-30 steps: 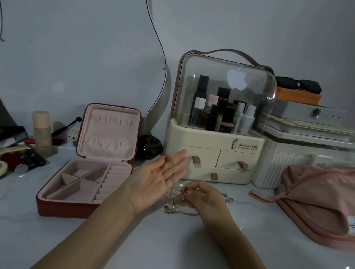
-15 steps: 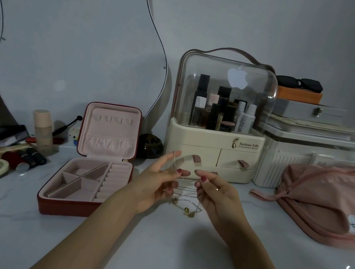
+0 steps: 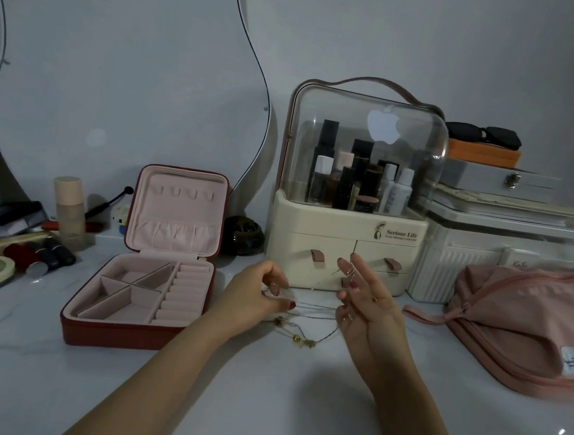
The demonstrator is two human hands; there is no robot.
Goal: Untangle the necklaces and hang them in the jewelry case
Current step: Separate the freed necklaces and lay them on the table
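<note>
Two hands work above the white desk (image 3: 290, 394) in the head view, the only view given. The left hand (image 3: 251, 301) has its fingers curled, the grip pinching thin chain between thumb and fingertips. The right hand (image 3: 368, 310) is raised with palm turned inward, two fingers extended upward, a small clasp or ring end caught against them and a strand running from it toward the left hand; the lower fingers are bent, and I cannot tell exactly how many strands this grip pinches. The necklaces (image 3: 307, 325) stretch between both hands in several fine lines, their lower loops with small gold beads sagging onto the desk just below; the exact count of chains is too fine to tell.

One jewelry case (image 3: 142, 293), red outside and pink inside, stands open to the left of the hands, its lid upright with four small hooks in a row. One cream cosmetic organizer (image 3: 346, 233) with a clear dome stands behind the hands, holding bottles. One pink bag (image 3: 535, 326) lies at the right.
</note>
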